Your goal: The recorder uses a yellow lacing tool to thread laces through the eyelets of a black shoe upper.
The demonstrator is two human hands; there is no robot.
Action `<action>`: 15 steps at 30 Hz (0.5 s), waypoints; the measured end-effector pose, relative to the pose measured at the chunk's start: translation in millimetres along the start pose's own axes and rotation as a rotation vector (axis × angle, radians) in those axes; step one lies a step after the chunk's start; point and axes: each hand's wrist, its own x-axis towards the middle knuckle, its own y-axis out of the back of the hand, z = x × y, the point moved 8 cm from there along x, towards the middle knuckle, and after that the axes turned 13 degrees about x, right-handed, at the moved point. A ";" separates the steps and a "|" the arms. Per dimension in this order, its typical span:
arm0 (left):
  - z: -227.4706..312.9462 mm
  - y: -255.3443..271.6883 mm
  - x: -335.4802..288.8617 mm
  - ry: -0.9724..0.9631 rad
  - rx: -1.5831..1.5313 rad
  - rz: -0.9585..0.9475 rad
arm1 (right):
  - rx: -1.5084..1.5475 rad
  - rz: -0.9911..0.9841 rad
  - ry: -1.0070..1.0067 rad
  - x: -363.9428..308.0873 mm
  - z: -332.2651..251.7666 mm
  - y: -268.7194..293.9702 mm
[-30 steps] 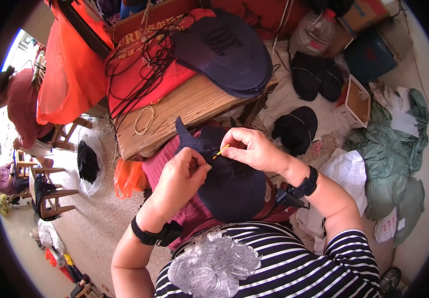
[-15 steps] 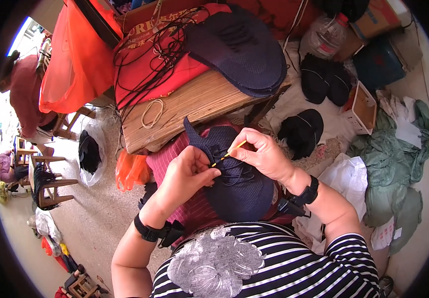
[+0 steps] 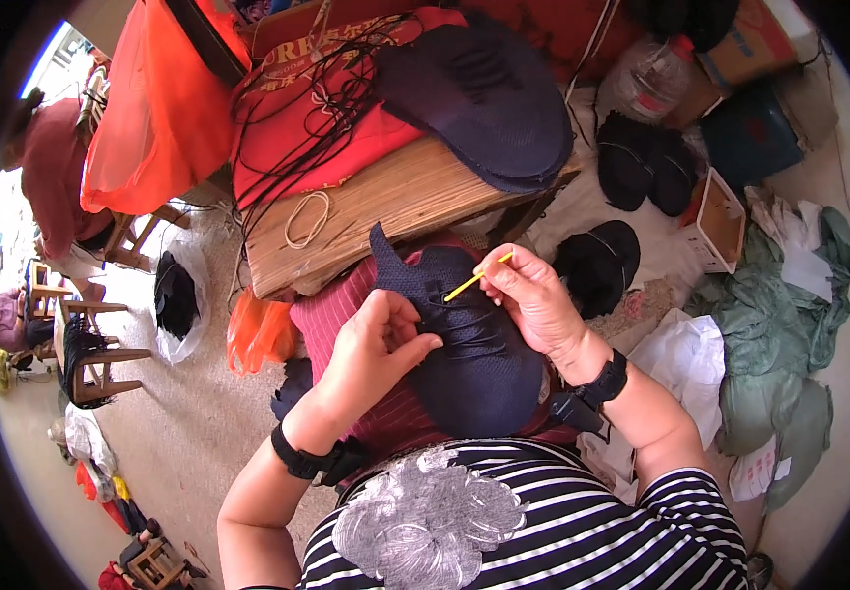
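A dark blue mesh shoe upper (image 3: 479, 383) with thin dark laces across its middle lies over my lap, its pointed tongue-like end up at the left. My right hand (image 3: 533, 295) pinches a thin yellow stick-like tool (image 3: 474, 280) between thumb and fingers. Its lower tip touches or nearly touches the upper by the lacing. My left hand (image 3: 376, 339) is curled at the upper's left edge, the thumb lying over the fabric and a gap showing between thumb and forefinger. The fingers under the edge are partly hidden.
Before me stands a wooden bench (image 3: 366, 221) bearing stacked dark blue shoe pieces (image 3: 484, 108), tangled black cords (image 3: 317, 118) and a red bag. Black shoe pieces (image 3: 597, 265), a white basket (image 3: 715, 221) and green cloth (image 3: 774, 305) lie at the right. People sit at far left.
My right hand has drawn the yellow tool up and right, away from my left hand's fingers. My left thumb and forefinger have parted slightly.
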 end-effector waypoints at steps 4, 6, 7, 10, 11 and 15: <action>30.8 30.4 -18.7 -0.324 0.397 0.533 | -0.284 -0.129 0.067 -3.8 -26.3 -37.3; 28.8 34.2 -15.4 -0.233 0.420 0.569 | -0.379 -0.212 0.075 -4.3 -20.7 -42.3; 20.1 33.7 -10.1 -0.116 0.281 0.505 | -0.567 -0.263 0.229 -5.4 -25.7 -46.2; 10.5 34.9 -3.1 -0.041 0.124 0.432 | -0.793 -0.299 0.391 -10.6 -32.2 -58.9; 10.1 35.6 -2.7 -0.078 0.105 0.419 | -0.830 -0.281 0.394 -12.8 -33.7 -62.8; -2.3 38.8 3.5 -0.126 -0.080 0.295 | -0.745 -0.177 0.359 -13.3 -36.2 -66.9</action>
